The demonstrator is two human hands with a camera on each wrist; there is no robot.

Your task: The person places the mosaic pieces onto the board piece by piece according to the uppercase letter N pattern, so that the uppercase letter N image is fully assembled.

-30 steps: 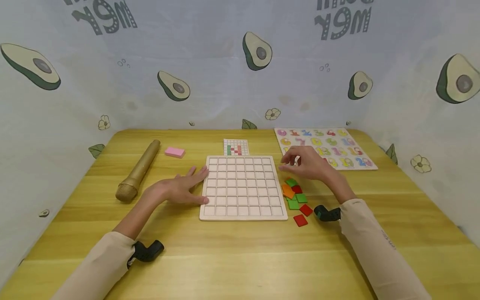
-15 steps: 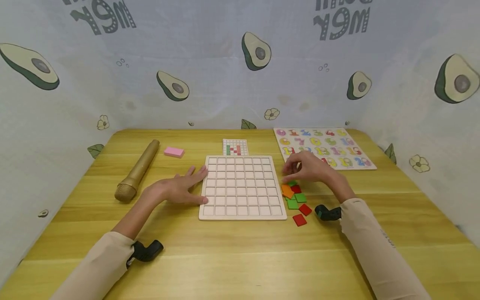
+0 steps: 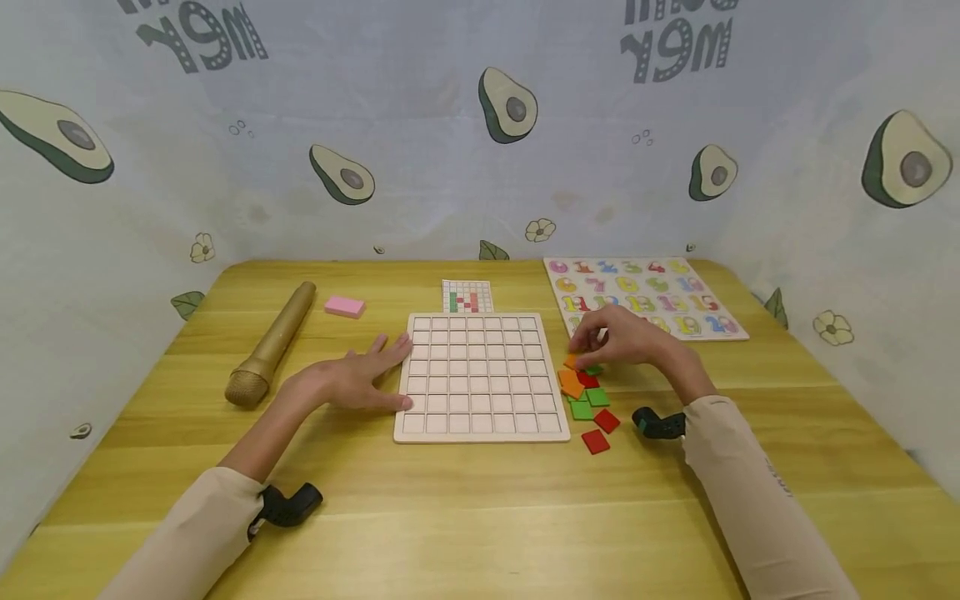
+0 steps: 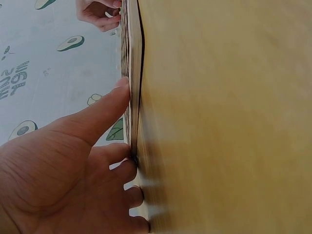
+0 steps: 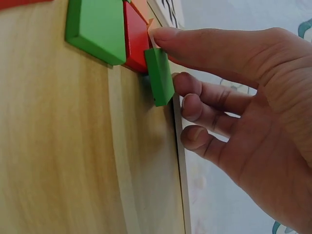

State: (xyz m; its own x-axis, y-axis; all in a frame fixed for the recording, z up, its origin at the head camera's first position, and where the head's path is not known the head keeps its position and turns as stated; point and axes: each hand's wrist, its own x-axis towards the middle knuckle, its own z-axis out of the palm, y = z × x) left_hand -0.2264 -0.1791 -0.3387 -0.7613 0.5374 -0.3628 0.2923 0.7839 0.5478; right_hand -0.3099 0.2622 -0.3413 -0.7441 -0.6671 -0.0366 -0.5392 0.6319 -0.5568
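Observation:
My left hand (image 3: 356,382) rests at the left edge of a pale square board (image 3: 480,439) with a grid of recessed squares. Its fingers are spread, and thumb and fingertips touch the rim. Just past the board's right edge, my right hand (image 3: 624,335) pinches an orange tile (image 3: 572,361) between thumb and index finger. That tile is mostly hidden by the thumb in the right wrist view. Under and beside the hand lie a second orange tile (image 3: 570,383), several green tiles (image 3: 581,410) and several red tiles (image 3: 596,442). A green tile (image 5: 160,78) leans tilted below the thumb.
A small card (image 3: 467,297) with a coloured grid pattern lies behind the board. At the back right is a number puzzle board (image 3: 675,302), partly behind the right hand. A gold microphone (image 3: 272,346) and a pink block (image 3: 345,307) lie to the left.
My right hand has come down and slightly nearer onto the tile pile. An orange tile now shows at its fingertips, and a green tile there has shifted right. The left hand stays on the board.

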